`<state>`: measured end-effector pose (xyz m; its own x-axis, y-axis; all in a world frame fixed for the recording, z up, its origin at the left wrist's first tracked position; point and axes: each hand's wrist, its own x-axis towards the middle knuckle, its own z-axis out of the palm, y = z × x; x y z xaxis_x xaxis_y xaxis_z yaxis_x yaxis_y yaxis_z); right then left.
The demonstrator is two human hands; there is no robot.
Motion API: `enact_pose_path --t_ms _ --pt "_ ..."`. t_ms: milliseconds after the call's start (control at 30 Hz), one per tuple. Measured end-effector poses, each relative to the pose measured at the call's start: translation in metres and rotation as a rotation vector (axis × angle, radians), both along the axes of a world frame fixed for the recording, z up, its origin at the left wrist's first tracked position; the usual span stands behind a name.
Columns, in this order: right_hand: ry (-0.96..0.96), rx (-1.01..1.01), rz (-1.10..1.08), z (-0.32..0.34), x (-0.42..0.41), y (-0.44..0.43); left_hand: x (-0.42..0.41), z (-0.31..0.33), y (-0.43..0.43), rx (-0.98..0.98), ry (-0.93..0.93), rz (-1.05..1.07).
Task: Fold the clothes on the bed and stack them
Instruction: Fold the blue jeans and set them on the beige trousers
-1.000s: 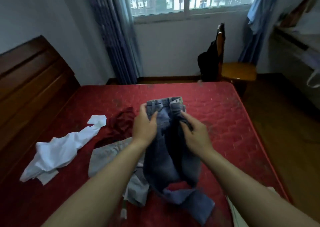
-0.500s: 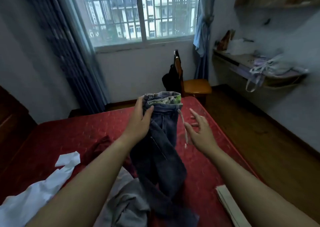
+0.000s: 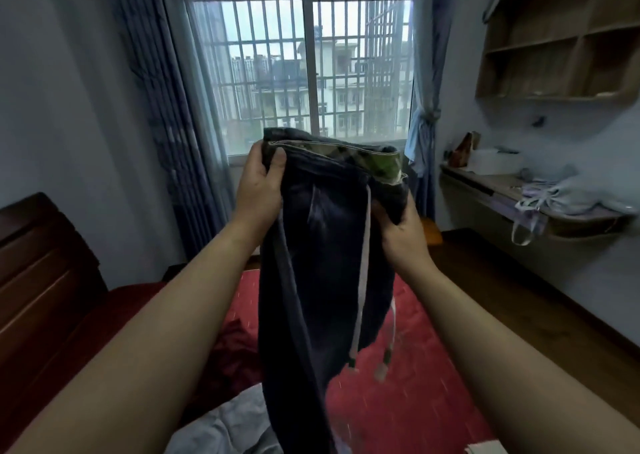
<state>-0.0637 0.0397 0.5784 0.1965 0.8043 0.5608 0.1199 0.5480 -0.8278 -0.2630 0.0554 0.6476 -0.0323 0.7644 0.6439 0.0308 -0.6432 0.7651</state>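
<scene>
Dark blue jeans (image 3: 322,253) with a green patterned waistband lining and white drawstrings hang in the air above the red bed (image 3: 412,401). My left hand (image 3: 259,183) is shut on the waistband's left end. My right hand (image 3: 401,225) grips the waistband's right side, a little lower. The legs dangle down between my forearms and out of the frame's bottom edge. On the bed lie a dark red garment (image 3: 235,353) and a grey garment (image 3: 225,426) at lower left.
A dark wooden headboard (image 3: 45,280) stands at the left. Behind the jeans is a barred window (image 3: 311,66) with blue curtains. A wall desk (image 3: 540,197) with bags and wooden shelves (image 3: 561,38) are at the right. Folded white cloth (image 3: 485,448) shows at the bottom right.
The jeans rose from the bed to chest height and the view tilted up toward the window. My right hand, open half a second ago, has closed on the waistband.
</scene>
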Motion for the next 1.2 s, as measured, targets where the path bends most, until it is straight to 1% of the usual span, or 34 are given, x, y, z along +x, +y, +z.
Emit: enact_pose_path --t_ms 67,167,200,300,367,433,500,600,700,733,767,800,833,900,933,1000,1067,1133,1200 --pt "0.019 0.029 -0.072 -0.004 -0.001 -0.003 -0.007 -0.027 0.001 -0.043 0.037 0.105" --pt "0.003 -0.008 -0.175 -0.023 0.008 -0.008 0.001 -0.106 -0.013 -0.265 0.196 0.096" --pt "-0.019 -0.05 -0.19 -0.036 0.014 -0.011 0.008 -0.136 -0.019 -0.324 0.233 0.08" --pt "-0.115 -0.217 -0.195 -0.082 0.036 -0.021 0.028 -0.201 -0.036 -0.392 0.219 0.1" --pt "-0.148 -0.296 -0.217 -0.115 0.056 -0.033 0.04 -0.229 -0.046 -0.416 0.24 0.085" --pt "-0.194 -0.365 -0.254 -0.146 0.075 -0.042 0.05 -0.254 -0.051 -0.444 0.304 0.062" --pt "-0.206 -0.435 -0.243 -0.174 0.091 -0.041 0.062 -0.276 -0.049 -0.484 0.344 0.012" --pt "-0.225 -0.537 -0.239 -0.21 0.112 -0.005 0.082 -0.305 -0.021 -0.567 0.355 0.02" --pt "-0.289 -0.594 -0.244 -0.255 0.126 0.074 0.105 -0.347 0.041 -0.658 0.313 0.114" --pt "-0.303 -0.624 -0.234 -0.277 0.131 0.101 0.113 -0.368 0.064 -0.699 0.308 0.159" --pt "-0.32 -0.661 -0.217 -0.302 0.137 0.127 0.12 -0.392 0.087 -0.743 0.34 0.211" --pt "-0.35 -0.701 -0.201 -0.331 0.143 0.148 0.126 -0.42 0.107 -0.794 0.413 0.251" --pt "-0.395 -0.742 -0.207 -0.362 0.15 0.162 0.129 -0.45 0.121 -0.854 0.484 0.264" --pt "-0.475 -0.785 -0.271 -0.429 0.165 0.172 0.133 -0.516 0.137 -0.949 0.578 0.221" --pt "-0.495 -0.796 -0.273 -0.462 0.169 0.166 0.132 -0.55 0.134 -0.979 0.623 0.195" --pt "-0.522 -0.823 -0.2 -0.525 0.17 0.139 0.128 -0.613 0.117 -1.029 0.694 0.16" --pt "-0.533 -0.88 -0.118 -0.583 0.167 0.102 0.123 -0.664 0.093 -1.093 0.708 0.144" --pt "-0.554 -0.954 -0.065 -0.632 0.164 0.064 0.118 -0.703 0.068 -1.154 0.733 0.153" --pt "-0.561 -1.04 -0.045 -0.668 0.16 0.032 0.116 -0.732 0.044 -1.223 0.818 0.165"
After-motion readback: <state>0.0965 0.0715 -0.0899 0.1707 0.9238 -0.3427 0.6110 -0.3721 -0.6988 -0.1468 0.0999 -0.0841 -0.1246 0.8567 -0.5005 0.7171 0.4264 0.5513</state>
